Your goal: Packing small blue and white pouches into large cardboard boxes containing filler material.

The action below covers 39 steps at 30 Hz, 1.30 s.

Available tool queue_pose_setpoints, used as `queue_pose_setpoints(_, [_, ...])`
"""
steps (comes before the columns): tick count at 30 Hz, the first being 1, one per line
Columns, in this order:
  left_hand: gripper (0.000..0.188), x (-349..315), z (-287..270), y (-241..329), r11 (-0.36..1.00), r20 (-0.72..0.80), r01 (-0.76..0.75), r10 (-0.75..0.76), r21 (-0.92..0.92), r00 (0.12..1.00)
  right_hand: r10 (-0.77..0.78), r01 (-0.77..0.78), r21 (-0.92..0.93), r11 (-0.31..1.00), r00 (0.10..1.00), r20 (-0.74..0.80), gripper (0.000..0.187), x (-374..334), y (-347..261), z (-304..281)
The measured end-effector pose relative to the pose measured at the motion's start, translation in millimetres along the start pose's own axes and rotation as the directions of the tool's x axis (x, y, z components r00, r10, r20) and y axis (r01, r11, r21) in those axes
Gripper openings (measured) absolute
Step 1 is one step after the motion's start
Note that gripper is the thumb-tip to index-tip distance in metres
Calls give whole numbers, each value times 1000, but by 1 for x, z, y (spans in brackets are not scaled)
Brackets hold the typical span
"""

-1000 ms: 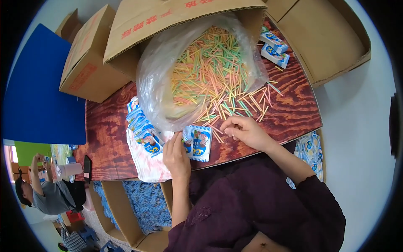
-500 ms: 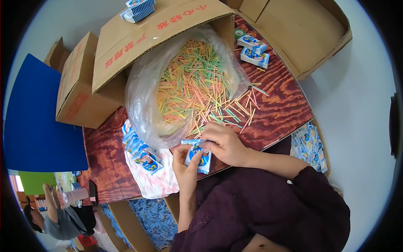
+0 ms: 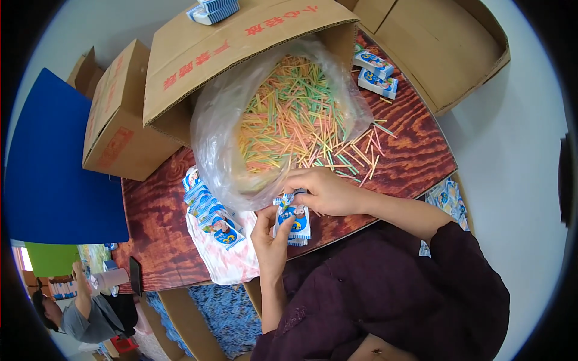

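My left hand (image 3: 269, 239) is closed on the side of a small blue-and-white printed packet (image 3: 300, 225), its thumb across the front. At the packet's top edge, my right hand (image 3: 328, 191) pinches with bent fingers; part of that grip is hidden. Just beyond my hands, a clear plastic bag (image 3: 212, 169) opens toward me, full of thin pink, yellow and green sticks (image 3: 289, 123). Some sticks (image 3: 360, 153) have spilled onto the table. Left of my hands, an overlapping row of similar packets (image 3: 218, 224) lies on a white-and-pink cloth (image 3: 229, 266).
A big cardboard box (image 3: 241, 36) lies around the bag, beside another box (image 3: 117, 129). Small packs (image 3: 378, 83) sit at the table's (image 3: 415, 156) far right. An open carton (image 3: 439, 48) stands behind. Boxes of blue packets (image 3: 220, 313) are below. Another person (image 3: 84, 316) works at far left.
The view has shifted, so the table and boxes appear farther right. My right hand has moved slightly along the packet's top, and the packet's upper edge looks more folded.
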<state>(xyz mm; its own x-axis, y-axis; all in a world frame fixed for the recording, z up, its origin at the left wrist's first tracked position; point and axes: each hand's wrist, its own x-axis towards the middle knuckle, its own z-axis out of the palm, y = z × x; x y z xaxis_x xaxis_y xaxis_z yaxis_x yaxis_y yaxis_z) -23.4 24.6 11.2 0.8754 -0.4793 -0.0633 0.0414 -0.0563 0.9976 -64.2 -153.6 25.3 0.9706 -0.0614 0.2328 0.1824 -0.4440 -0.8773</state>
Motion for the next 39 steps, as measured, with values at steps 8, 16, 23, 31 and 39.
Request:
queue_pose_setpoints(8, [2, 3, -23, -14, 899, 7, -266, 281, 348, 960, 288, -280, 186, 942, 957, -20, 14, 25, 7, -12])
queue_pose_setpoints(16, [4, -2, -23, -10, 890, 64, -305, 302, 339, 951, 282, -348, -838, 421, 928, -244, 35, 150, 50, -45])
queue_pose_setpoints(23, [2, -7, -26, -21, 944, 9, -204, 209, 259, 978, 357, -494, -718, 490, 865, -352, 34, 172, 80, -25])
queue_pose_setpoints(31, [3, -5, -33, -22, 953, -20, -200, 210, 227, 978, 472, -559, -355, 749, 827, -307, 38, 149, 70, -35])
queue_pose_setpoints(39, [7, -10, -34, -37, 996, -69, -71, 67, -60, 995, 416, -483, -407, 775, 875, -246, 27, 174, 111, -106])
